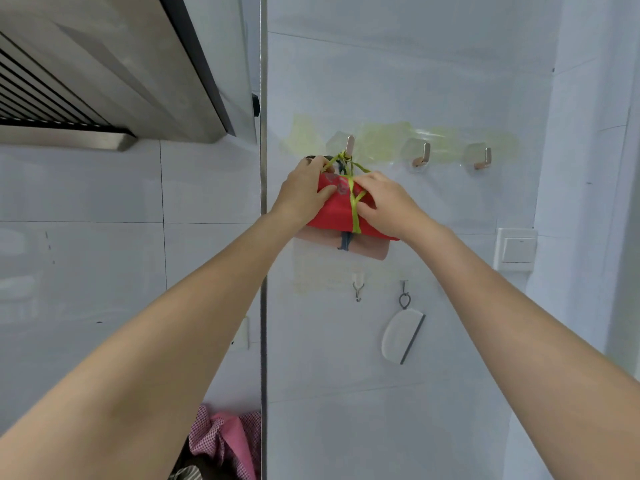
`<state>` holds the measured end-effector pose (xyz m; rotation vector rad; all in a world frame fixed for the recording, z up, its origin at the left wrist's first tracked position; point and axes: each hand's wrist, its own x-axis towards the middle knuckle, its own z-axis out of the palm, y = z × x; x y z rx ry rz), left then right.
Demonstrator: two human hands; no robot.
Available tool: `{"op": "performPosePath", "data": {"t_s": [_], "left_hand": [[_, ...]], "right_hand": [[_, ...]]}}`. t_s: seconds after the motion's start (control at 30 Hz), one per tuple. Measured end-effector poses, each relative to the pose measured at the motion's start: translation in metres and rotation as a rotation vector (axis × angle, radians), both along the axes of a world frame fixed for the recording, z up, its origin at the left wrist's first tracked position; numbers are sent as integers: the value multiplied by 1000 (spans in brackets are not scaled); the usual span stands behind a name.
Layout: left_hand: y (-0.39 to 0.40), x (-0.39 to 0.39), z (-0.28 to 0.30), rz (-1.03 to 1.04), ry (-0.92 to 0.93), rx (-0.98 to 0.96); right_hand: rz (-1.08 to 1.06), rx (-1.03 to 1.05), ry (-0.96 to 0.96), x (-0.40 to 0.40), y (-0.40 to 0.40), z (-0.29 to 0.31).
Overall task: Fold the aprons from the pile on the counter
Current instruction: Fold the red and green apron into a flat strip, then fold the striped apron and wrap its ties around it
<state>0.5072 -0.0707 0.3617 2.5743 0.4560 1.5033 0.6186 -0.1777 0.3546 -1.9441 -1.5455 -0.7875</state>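
Closest to the camera, down at the bottom edge, there's a heap of pink checked cloth (225, 441) with some darker fabric under it, tucked left of a metal strip (263, 237) that runs up the wall. Can't tell what it's lying on.

Both bare forearms reach up and away from there to the white wall. The left hand (304, 192) grips the left end of a folded red apron (337, 211), thumb across the front and fingers curled over the top edge. The right hand (384, 202) holds the right end, fingers bent down onto the cloth and pinching near the yellow-green string (354, 206) tied round the bundle. That string goes up to the leftmost hook (349, 147) of three rose-gold ones. A folded pink apron (363, 249) with a grey tie hangs right behind the red one, touching it.

Lower on the wall sit a small metal hook (358, 292) and a white scraper (403, 336) hanging from a ring. A light switch (517, 249) is off to the right, and the range hood (104, 81) fills the upper left.
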Motion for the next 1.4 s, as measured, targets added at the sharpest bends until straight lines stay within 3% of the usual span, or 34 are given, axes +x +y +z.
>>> {"op": "performPosePath", "data": {"t_s": [0.13,0.23,0.3,0.5,0.63,0.77,0.93,1.07,1.17,1.3,1.4], "left_hand": [[1,0,-7,15,-35,-9],[5,-5,-20,-25,-11,42],[14,-12,-27,55,30,158],[27,-12,-29,195,81,216],[23,-13,-27,112,98,133],[20,-28,-33,3,-7,94],[28,-64,-50,27,-96,119],[48,-105,-81,14,-38,100],[67,-150,-120,6,124,48],[108,-244,-190,85,322,-138],[137,-304,-244,135,446,-279]], "right_hand": [[80,-5,-33,-10,7,5],[16,32,-3,-4,4,-4],[-29,22,58,1,-3,-11],[-173,-116,41,18,2,-24],[-167,-123,87,13,0,-20],[-210,-16,15,-12,0,-21],[-449,307,-58,-65,7,-35],[-290,433,-209,-136,39,-60],[-34,90,2,-194,76,-88],[173,-274,316,-273,122,-146],[257,-626,425,-318,147,-200]]}}
